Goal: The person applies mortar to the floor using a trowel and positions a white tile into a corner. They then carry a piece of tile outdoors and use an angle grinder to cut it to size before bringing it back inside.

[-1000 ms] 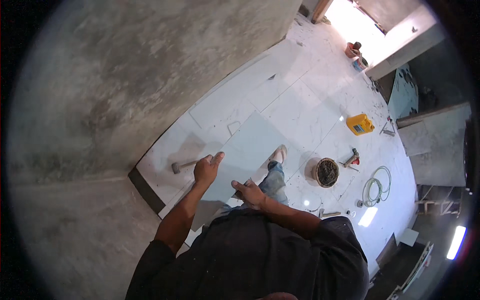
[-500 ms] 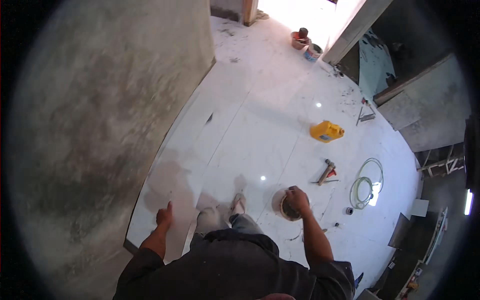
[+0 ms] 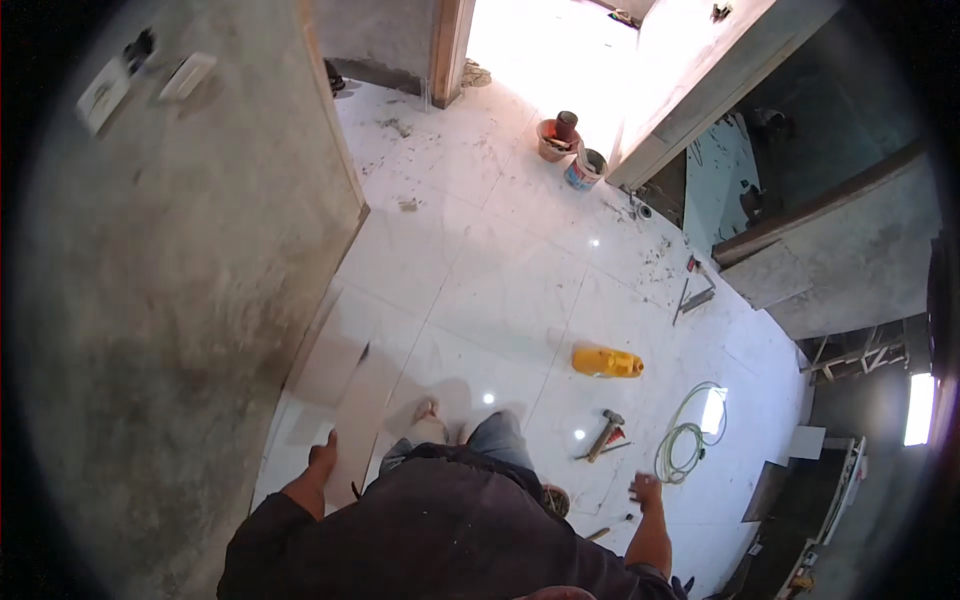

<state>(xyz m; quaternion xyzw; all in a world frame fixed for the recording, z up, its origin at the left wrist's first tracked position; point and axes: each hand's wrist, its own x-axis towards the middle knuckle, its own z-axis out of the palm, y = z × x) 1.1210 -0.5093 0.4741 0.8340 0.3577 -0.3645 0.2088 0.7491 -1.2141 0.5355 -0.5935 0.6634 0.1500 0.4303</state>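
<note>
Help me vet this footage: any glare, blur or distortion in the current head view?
Head view: the doorway is blown out white; the glossy floor glares near the green hose; the right hand looks slightly blurred; fisheye bends edges; corners are black.

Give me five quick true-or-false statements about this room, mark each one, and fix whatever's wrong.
1. The right hand is closer to the green hose than the left hand is. True.
2. The yellow jerrycan hangs on the wall. False: it rests on the white tiled floor.
3. The hammer lies with its head nearer the jerrycan than its handle is. True.
4. The hose is stretched out straight. False: it lies in loops.
5. A bucket stands near the bright doorway. True.
</note>
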